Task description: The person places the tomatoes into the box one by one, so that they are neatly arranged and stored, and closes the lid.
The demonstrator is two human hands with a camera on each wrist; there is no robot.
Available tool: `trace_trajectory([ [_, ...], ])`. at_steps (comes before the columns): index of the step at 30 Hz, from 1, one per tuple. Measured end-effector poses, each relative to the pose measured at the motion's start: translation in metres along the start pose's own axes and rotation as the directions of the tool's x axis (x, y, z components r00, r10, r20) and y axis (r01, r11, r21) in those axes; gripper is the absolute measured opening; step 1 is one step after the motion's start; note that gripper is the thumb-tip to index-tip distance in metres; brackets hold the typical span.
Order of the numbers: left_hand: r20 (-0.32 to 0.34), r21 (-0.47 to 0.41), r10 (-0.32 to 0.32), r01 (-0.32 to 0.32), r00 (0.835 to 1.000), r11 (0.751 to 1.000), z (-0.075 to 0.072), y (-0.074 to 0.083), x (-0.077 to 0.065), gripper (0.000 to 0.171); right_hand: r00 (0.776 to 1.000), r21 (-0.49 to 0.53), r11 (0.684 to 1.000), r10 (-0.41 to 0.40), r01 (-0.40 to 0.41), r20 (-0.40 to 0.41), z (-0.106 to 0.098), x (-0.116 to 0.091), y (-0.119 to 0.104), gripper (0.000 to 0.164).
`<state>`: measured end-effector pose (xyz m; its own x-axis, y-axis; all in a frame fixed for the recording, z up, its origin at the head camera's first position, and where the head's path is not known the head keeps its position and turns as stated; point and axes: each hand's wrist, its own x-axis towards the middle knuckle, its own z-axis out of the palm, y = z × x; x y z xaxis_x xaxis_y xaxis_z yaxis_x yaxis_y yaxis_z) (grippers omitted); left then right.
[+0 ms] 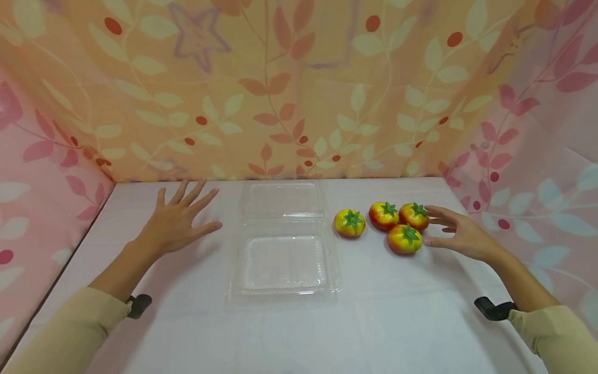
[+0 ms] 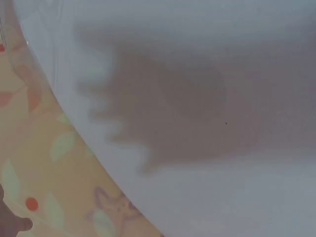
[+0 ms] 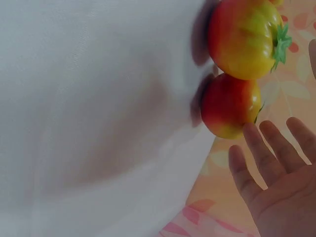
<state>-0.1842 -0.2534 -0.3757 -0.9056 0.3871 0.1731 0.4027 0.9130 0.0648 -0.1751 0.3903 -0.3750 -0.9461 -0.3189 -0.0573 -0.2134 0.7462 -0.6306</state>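
Note:
My left hand hovers over the white table left of a clear plastic clamshell box, its fingers spread and holding nothing. The box lies unfolded, its shallower half toward the back. Right of it sit several red-and-yellow toy tomatoes with green leaf tops: one stands apart, while the others cluster, among them a front one. My right hand is at the cluster's right side, fingers extended and slightly bent, nothing gripped. In the right wrist view its fingertips appear close by a tomato; contact is unclear.
A floral curtain rises along the table's back edge, with pink floral cloth at the sides. Both wrists wear a dark strap. The left hand's shadow falls on the white tabletop.

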Motion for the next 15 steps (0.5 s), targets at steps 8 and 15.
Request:
trace_trajectory([
  [8,0.107,-0.062,0.104,-0.098,0.989,0.993,0.006,0.021,0.004,0.082,0.999,0.025,0.999,-0.033,0.033,-0.009,0.007,-0.004,0.0,0.075],
  [15,0.19,-0.14,0.165,-0.14,0.968,0.98,0.013,0.024,0.002,0.081,0.999,0.091,0.996,-0.028,0.025,0.042,0.017,-0.003,0.006,0.07],
])
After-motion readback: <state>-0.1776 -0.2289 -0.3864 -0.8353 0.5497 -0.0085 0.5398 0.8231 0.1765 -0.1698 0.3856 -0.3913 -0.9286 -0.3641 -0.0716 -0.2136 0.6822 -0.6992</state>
